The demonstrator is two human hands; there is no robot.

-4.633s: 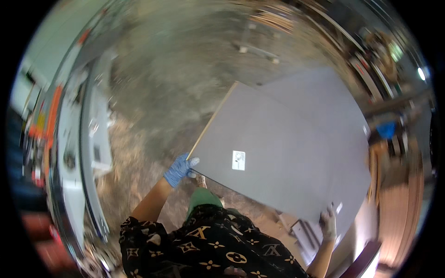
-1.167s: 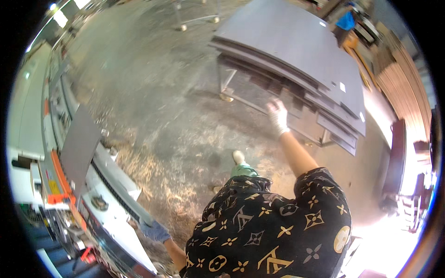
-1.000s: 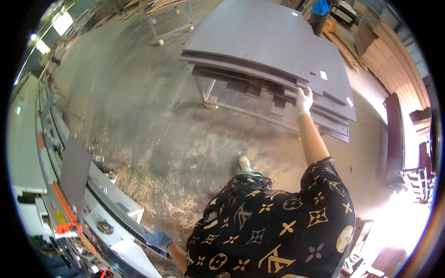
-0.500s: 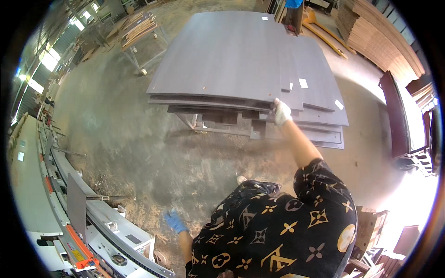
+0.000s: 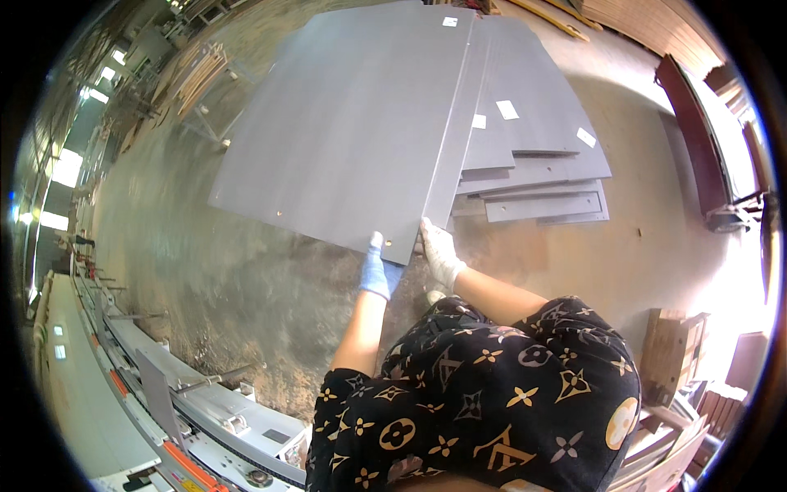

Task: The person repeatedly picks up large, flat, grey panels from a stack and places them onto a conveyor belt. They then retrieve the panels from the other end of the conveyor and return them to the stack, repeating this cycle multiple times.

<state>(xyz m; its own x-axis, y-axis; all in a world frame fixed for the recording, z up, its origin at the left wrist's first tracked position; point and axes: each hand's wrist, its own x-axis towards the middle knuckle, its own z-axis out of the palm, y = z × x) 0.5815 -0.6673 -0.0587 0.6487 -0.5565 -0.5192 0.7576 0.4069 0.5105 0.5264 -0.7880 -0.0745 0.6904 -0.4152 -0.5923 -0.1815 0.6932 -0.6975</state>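
Note:
A large grey board [image 5: 352, 131] lies on top of a stack of grey panels [image 5: 533, 139], its near edge raised toward me. My left hand [image 5: 377, 271], in a blue glove, grips the board's near edge from below. My right hand [image 5: 438, 250], in a white glove, holds the board's near right corner beside a narrower grey panel. Small white labels sit on several of the panels.
A long machine with a conveyor rail [image 5: 188, 402] runs along the lower left. A dark red frame [image 5: 697, 123] stands at the right. Wooden boxes and scrap boards [image 5: 672, 361] lie at the lower right. Bare concrete floor [image 5: 188, 246] surrounds the stack.
I have turned from the machine side and come up to the panel stack. My left hand rose from my side to the board's edge, and both hands now hold the top board.

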